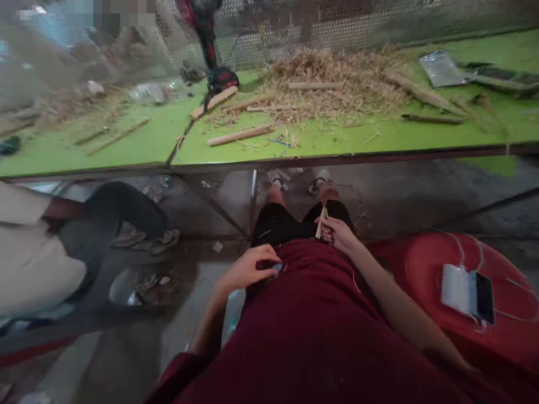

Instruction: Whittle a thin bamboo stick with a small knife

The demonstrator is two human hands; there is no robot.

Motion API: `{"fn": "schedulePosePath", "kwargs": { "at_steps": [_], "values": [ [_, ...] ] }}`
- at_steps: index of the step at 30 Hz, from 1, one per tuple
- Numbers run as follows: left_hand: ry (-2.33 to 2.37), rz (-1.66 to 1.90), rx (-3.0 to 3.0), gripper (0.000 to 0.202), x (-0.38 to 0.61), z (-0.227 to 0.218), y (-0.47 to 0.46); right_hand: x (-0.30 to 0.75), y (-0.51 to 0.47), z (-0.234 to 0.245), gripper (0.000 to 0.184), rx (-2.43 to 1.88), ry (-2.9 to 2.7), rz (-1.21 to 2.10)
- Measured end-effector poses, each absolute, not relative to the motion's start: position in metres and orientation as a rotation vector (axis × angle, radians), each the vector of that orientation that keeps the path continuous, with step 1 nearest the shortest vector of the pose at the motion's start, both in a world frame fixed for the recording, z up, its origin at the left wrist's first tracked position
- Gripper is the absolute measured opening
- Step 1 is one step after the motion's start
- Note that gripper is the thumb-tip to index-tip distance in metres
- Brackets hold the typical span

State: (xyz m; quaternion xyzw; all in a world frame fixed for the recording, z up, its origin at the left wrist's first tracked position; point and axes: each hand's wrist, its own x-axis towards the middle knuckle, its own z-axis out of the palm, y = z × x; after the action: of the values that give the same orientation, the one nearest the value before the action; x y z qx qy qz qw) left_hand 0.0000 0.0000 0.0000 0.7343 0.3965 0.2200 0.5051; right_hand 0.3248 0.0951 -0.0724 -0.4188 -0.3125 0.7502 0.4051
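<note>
My right hand (pixel 337 234) is closed around a short, pale strip of plant fibre or wood (pixel 319 229), held upright just in front of my lap. Dark, thin ends stick out of the strip's top. My left hand (pixel 255 266) is at the front of my dark red shirt (pixel 311 314), its thumb and fingers curled towards each other. Something small and greyish shows at those fingertips, too blurred to name. Beyond both hands is the green worktable (pixel 337 140), with a wooden stick (pixel 240 135) near its front edge.
Shavings (pixel 337 90) are heaped on the table beside a cordless drill (pixel 214 62). A foil packet (pixel 442 68) lies at the far right. A phone (pixel 483 297) with cables rests on a red stool (pixel 425 252). Another person (pixel 37 252) sits at left, near a clear basin (pixel 122 287).
</note>
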Motion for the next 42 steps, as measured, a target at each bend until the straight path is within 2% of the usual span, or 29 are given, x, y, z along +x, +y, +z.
{"fn": "schedulePosePath", "kwargs": {
  "at_steps": [4,8,12,22,27,32,36,42],
  "values": [
    [0.975,0.484,1.780,0.030,-0.002,0.003,0.002,0.327,0.096,-0.078,0.035,-1.069,-0.757,1.880],
    [0.973,0.459,1.823,0.027,0.004,0.006,0.002,0.329,0.098,-0.082,0.029,-1.064,-0.725,1.861],
    [0.945,0.471,1.885,0.032,0.010,0.011,-0.001,0.329,0.099,-0.083,0.030,-1.057,-0.725,1.858],
    [0.929,0.347,1.856,0.024,0.000,0.019,0.000,0.331,0.102,-0.088,0.033,-1.049,-0.711,1.857],
    [1.018,0.564,1.794,0.014,-0.004,0.016,0.006,0.331,0.101,-0.091,0.036,-1.037,-0.698,1.848],
    [1.300,1.027,1.700,0.012,-0.031,0.023,0.023,0.330,0.101,-0.092,0.045,-1.024,-0.687,1.835],
    [1.338,1.251,1.581,0.016,-0.037,0.050,0.044,0.331,0.101,-0.091,0.045,-1.020,-0.684,1.827],
    [1.241,1.382,1.854,0.019,-0.012,0.110,0.124,0.331,0.102,-0.092,0.052,-1.024,-0.698,1.818]
  ]
}}
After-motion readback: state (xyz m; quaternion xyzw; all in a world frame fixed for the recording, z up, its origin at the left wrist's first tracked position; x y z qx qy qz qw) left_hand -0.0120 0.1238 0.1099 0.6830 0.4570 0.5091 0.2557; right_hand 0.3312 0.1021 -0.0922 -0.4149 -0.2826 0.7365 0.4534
